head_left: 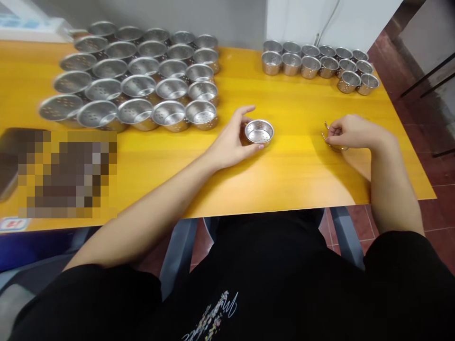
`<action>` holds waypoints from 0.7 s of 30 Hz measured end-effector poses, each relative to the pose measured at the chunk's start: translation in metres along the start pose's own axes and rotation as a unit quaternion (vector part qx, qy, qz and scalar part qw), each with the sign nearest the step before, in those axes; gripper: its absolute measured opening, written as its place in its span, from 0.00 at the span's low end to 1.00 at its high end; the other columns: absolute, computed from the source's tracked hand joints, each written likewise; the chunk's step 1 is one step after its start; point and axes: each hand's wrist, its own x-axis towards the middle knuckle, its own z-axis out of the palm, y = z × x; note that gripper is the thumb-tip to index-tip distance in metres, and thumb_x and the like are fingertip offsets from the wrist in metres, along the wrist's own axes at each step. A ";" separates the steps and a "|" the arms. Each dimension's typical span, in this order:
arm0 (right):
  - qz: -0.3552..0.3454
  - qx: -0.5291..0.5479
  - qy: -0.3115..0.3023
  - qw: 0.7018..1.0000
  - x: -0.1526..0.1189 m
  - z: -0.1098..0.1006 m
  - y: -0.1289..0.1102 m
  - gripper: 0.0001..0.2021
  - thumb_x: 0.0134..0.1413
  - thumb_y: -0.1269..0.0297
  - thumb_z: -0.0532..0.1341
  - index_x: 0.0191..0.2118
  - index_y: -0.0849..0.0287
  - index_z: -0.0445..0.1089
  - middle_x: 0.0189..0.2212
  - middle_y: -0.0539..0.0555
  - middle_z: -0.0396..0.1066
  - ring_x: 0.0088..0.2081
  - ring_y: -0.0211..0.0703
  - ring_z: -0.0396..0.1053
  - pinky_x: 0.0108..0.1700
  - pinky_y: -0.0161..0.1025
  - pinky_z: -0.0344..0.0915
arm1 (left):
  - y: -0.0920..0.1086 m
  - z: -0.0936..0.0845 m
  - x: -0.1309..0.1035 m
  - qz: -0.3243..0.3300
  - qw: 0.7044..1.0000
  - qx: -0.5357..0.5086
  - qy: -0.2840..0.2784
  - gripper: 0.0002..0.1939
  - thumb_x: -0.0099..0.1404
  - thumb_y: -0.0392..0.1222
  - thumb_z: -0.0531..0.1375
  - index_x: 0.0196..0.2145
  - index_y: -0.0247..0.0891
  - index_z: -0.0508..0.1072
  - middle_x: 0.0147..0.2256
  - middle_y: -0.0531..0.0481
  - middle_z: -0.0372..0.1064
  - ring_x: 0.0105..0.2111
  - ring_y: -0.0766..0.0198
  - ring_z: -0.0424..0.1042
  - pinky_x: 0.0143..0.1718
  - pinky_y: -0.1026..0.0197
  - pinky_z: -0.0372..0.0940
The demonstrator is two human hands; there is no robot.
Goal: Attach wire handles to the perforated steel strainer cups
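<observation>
A small perforated metal cup stands on the yellow table in front of me, its open mouth facing up. My left hand curves around its left side, thumb at the front and fingers behind, with the index finger raised off the rim. To the right, my right hand pinches a thin, bent metal wire piece just over the tabletop. Part of that wire is hidden by the fingers, so its full shape cannot be made out.
Rows of larger perforated metal cups fill the back left. Smaller cups, some with wires across their mouths, line the back right near the wall. A dark object and a blurred-out patch lie at the left.
</observation>
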 end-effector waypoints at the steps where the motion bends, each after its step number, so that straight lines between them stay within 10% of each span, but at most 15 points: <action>1: -0.004 0.017 0.011 1.000 -0.002 0.002 0.004 0.09 0.67 0.62 0.75 0.33 0.53 0.81 0.33 0.54 0.85 0.36 0.51 0.78 0.44 0.49 0.69 | 0.000 -0.001 0.000 -0.001 1.000 0.001 -0.002 0.71 0.65 0.87 0.81 0.89 0.47 0.60 0.68 0.35 0.79 0.66 0.36 0.84 0.82 0.27 0.74; 9: 0.023 0.294 0.059 0.954 -0.023 -0.004 0.015 0.08 0.71 0.71 0.76 0.38 0.57 0.83 0.34 0.57 0.83 0.37 0.50 0.77 0.47 0.48 0.73 | 0.002 -0.003 -0.002 0.000 1.000 -0.020 -0.007 0.73 0.62 0.91 0.81 0.88 0.51 0.62 0.69 0.36 0.78 0.67 0.37 0.84 0.81 0.29 0.76; 16: 0.031 0.347 0.225 0.910 -0.034 -0.013 0.017 0.21 0.73 0.89 0.66 0.33 0.56 0.76 0.31 0.58 0.83 0.33 0.43 0.77 0.46 0.49 0.72 | 0.013 0.004 -0.002 0.008 0.997 -0.072 -0.005 0.71 0.60 0.85 0.85 0.86 0.53 0.65 0.70 0.36 0.75 0.61 0.40 0.86 0.76 0.30 0.81; 21: 0.030 0.419 0.230 0.878 -0.032 -0.010 0.018 0.22 0.70 0.91 0.61 0.33 0.54 0.73 0.33 0.56 0.83 0.32 0.43 0.78 0.46 0.49 0.71 | 0.016 0.007 -0.002 0.005 0.996 -0.084 -0.003 0.66 0.57 0.81 0.88 0.82 0.54 0.74 0.71 0.36 0.74 0.65 0.37 0.84 0.74 0.30 0.83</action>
